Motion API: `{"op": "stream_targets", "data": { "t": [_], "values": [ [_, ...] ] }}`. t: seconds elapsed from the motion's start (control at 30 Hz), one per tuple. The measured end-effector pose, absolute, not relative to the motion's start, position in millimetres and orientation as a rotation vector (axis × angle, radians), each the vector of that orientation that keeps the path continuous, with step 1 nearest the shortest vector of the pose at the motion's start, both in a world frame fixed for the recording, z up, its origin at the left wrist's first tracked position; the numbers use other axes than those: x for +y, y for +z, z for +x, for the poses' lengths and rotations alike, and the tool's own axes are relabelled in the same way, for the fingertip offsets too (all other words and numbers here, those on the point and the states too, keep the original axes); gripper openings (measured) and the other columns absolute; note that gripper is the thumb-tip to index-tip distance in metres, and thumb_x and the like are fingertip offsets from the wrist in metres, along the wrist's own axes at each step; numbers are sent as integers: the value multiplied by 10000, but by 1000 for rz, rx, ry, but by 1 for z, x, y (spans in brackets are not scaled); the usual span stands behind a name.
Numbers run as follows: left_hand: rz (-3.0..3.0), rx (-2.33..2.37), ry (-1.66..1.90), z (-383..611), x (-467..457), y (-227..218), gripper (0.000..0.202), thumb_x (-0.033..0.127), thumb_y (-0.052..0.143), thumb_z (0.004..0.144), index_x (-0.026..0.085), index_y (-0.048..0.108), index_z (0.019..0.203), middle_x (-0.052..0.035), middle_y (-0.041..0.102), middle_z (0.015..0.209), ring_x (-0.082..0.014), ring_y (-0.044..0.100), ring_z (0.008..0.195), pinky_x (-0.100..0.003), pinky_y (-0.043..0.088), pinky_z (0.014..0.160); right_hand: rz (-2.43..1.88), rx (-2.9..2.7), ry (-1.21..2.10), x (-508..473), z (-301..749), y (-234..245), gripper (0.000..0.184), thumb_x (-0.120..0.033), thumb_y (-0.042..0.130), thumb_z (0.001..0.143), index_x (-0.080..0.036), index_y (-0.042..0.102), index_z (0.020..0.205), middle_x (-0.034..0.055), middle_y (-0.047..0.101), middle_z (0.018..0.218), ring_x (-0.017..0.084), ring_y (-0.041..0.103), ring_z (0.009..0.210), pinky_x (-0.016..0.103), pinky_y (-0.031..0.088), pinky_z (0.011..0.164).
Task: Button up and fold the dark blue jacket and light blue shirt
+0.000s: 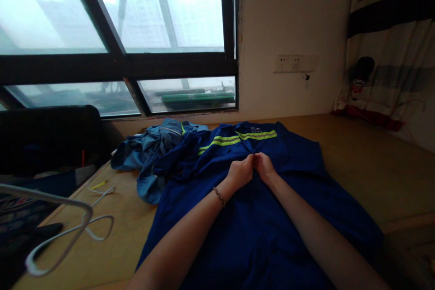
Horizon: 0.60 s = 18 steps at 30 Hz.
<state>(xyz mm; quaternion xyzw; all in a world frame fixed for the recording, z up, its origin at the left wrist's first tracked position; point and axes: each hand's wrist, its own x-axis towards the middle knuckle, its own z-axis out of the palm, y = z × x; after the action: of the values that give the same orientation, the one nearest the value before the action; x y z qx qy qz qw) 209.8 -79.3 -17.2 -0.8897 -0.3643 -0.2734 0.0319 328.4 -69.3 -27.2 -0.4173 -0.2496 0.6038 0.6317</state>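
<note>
A dark blue work shirt with yellow-green reflective stripes lies spread flat on a wooden surface. My left hand and my right hand meet at the middle of its front, just below the collar. Both are closed in a pinch on the shirt's front edge, fingertips touching. A beaded bracelet sits on my left wrist. Whatever small part they pinch is hidden by the fingers.
A lighter blue garment lies crumpled to the left of the shirt. White plastic hangers rest at the left edge. A dark chair stands under the window. Wall sockets and a curtain are at the right.
</note>
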Motion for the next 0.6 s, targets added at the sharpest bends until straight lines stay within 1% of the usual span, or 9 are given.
{"op": "stream_targets", "data": {
  "t": [0.07, 0.1, 0.2, 0.27, 0.33, 0.4, 0.5, 0.57, 0.6],
  "values": [
    [-2745, -1009, -712, 211, -82, -17, 328, 135, 378, 771, 116, 441, 1093, -100, 629, 912, -195, 611, 696, -265, 437, 531, -968, -533, 1391, -68, 328, -28, 174, -312, 520, 624, -183, 477, 515, -50, 485, 428, 84, 452, 410, 210, 353, 434],
    [-2754, -956, -664, 211, -83, -16, 318, 129, 384, 760, 109, 450, 1070, -108, 624, 910, -198, 608, 705, -266, 431, 525, -991, -537, 1375, -68, 328, -28, 197, -324, 557, 607, -185, 463, 504, -61, 462, 407, 79, 430, 391, 209, 337, 418],
    [-2780, -871, -606, 212, -86, -16, 248, 126, 388, 747, 110, 482, 976, -111, 615, 871, -202, 598, 691, -270, 408, 501, -1073, -543, 1278, -65, 326, -31, 223, -272, 657, 521, -182, 455, 489, -83, 426, 373, 68, 388, 364, 210, 297, 394],
    [-2799, -861, -633, 212, -87, -16, 218, 129, 385, 755, 117, 490, 945, -106, 611, 844, -199, 591, 671, -270, 394, 495, -1117, -519, 1214, -63, 326, -33, 197, -252, 655, 516, -180, 472, 495, -80, 442, 375, 74, 397, 367, 218, 296, 393],
    [-2838, -853, -680, 212, -88, -17, 187, 144, 380, 773, 130, 499, 918, -96, 610, 806, -190, 584, 650, -265, 385, 503, -1140, -497, 1178, -62, 326, -34, 164, -246, 626, 540, -179, 482, 500, -74, 456, 378, 83, 412, 368, 224, 309, 396],
    [-2886, -915, -815, 212, -88, -19, 171, 179, 375, 803, 148, 501, 916, -73, 609, 767, -170, 577, 629, -255, 385, 528, -1139, -512, 1162, -61, 326, -34, 129, -225, 601, 558, -176, 492, 508, -65, 479, 391, 88, 434, 377, 223, 328, 402],
    [-2849, -1254, -1308, 214, -81, -23, 206, 246, 386, 833, 170, 471, 1004, -27, 597, 733, -130, 560, 623, -228, 388, 568, -1140, -552, 1168, -63, 327, -33, 75, -220, 568, 589, -167, 522, 562, -45, 527, 441, 95, 468, 395, 218, 357, 409],
    [-2741, -1500, -1593, 215, -73, -26, 231, 292, 451, 807, 175, 479, 1005, -1, 571, 705, -115, 538, 619, -213, 378, 569, -1165, -597, 1176, -64, 326, -34, 82, -243, 555, 612, -166, 530, 600, -36, 543, 468, 98, 480, 398, 214, 364, 400],
    [-2716, -1584, -1657, 215, -69, -28, 239, 314, 495, 780, 176, 501, 975, 9, 554, 686, -112, 524, 613, -209, 370, 561, -1184, -633, 1167, -65, 326, -34, 99, -259, 552, 621, -165, 525, 602, -35, 537, 467, 96, 476, 393, 210, 362, 392]
  ]
}}
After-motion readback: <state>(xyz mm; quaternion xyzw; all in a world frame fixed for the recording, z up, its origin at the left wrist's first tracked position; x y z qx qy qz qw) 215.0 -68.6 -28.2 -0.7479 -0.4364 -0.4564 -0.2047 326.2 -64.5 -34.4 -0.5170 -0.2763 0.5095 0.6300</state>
